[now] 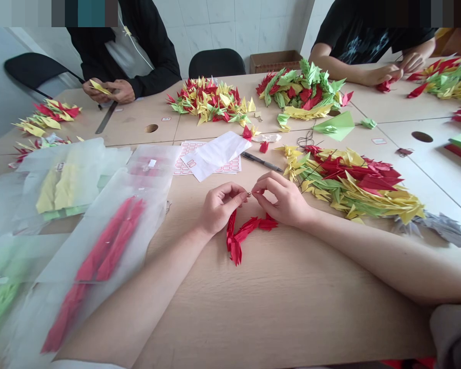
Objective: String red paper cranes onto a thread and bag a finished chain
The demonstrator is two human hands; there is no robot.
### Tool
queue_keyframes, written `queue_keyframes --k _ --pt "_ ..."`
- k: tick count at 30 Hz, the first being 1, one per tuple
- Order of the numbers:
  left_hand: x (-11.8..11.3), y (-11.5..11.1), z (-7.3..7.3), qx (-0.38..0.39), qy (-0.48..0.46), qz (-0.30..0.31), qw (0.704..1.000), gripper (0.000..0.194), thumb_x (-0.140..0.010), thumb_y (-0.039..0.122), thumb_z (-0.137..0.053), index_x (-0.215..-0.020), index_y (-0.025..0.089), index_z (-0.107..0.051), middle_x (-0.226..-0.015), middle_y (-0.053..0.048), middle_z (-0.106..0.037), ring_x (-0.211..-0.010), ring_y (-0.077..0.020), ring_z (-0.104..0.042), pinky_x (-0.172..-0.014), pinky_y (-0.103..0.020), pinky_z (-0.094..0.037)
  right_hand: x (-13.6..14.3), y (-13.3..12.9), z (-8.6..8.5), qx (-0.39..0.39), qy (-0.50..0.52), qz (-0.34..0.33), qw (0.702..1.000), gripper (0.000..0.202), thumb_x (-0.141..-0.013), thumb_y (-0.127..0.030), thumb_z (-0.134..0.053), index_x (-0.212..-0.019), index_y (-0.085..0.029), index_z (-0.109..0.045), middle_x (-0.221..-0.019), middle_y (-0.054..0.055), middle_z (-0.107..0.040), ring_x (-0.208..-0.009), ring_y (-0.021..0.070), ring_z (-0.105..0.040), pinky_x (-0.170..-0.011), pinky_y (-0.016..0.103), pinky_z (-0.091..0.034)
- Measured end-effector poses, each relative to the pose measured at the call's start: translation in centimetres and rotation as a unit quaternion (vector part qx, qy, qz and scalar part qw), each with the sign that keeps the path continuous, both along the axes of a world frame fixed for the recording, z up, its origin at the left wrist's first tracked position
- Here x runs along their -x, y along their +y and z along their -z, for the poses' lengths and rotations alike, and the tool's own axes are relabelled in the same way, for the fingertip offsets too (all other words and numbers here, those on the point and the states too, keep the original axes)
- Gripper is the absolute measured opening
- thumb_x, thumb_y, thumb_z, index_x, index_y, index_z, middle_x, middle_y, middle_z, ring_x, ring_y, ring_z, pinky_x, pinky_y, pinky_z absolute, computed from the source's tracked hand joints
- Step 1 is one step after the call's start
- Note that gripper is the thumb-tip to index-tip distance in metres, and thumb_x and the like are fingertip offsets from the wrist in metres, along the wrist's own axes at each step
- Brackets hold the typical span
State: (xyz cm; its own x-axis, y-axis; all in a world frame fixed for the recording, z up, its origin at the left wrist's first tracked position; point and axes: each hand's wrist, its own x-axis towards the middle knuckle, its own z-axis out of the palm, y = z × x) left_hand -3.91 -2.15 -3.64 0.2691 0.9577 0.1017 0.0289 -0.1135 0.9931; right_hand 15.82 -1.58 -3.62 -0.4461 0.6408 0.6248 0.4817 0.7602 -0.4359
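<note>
My left hand [223, 206] is closed in a pinch on a tiny brass-coloured bead or bell [249, 195], whose exact kind is too small to tell. Close beside it, my right hand [282, 199] also pinches with thumb and forefinger. What lies between those fingertips, perhaps a thin thread, is too fine to make out. Below both hands, a string of red folded-paper pieces [236, 248], like paper cranes, lies bent on the table [276, 302]. One end of it runs up under my left hand, and the other lies under my right.
Clear sleeves with red paper strings [111, 236] cover the left side. A pen [262, 162] and a white paper sheet [217, 154] lie ahead. Multicoloured paper strings [353, 184] are heaped at right. Two people work across the table, one holding yellow paper [99, 86].
</note>
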Motion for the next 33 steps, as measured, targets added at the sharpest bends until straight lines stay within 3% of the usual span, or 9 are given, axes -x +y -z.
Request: queue_keyframes --k 10,21,33 --pt "-0.1 0.06 0.16 -0.009 0.01 -0.009 1.0 0.019 -0.083 0.034 -0.071 -0.08 0.015 -0.069 -0.075 -0.002 -0.067 -0.071 -0.0121 -0.058 -0.066 -0.023 -0.044 -0.04 0.09 0.14 -0.035 -0.011 0.007 0.999 0.009 -0.091 -0.02 -0.059 -0.096 -0.018 -0.066 -0.089 0.005 -0.068 -0.072 0.0144 -0.063 -0.069 0.029 -0.05" --pt "-0.05 -0.04 0.08 0.015 -0.004 -0.008 1.0 0.017 -0.083 0.031 -0.069 -0.086 0.014 -0.07 -0.069 -0.001 -0.063 -0.066 -0.012 -0.056 -0.064 -0.024 -0.045 0.03 0.15 -0.15 -0.051 -0.015 0.023 0.998 0.006 -0.091 -0.019 -0.058 -0.089 -0.018 -0.064 -0.082 0.003 -0.067 -0.067 0.0128 -0.061 -0.065 0.028 -0.047" --pt "-0.14 0.0 0.17 0.003 0.035 -0.01 0.999 0.022 -0.082 0.036 -0.07 -0.085 0.015 -0.068 -0.066 0.001 -0.057 -0.057 -0.0095 -0.048 -0.054 -0.023 -0.037 0.06 0.2 -0.01 -0.057 -0.02 0.029 0.998 0.006 -0.09 -0.02 -0.059 -0.087 -0.018 -0.064 -0.081 0.003 -0.067 -0.066 0.0128 -0.06 -0.065 0.028 -0.047"
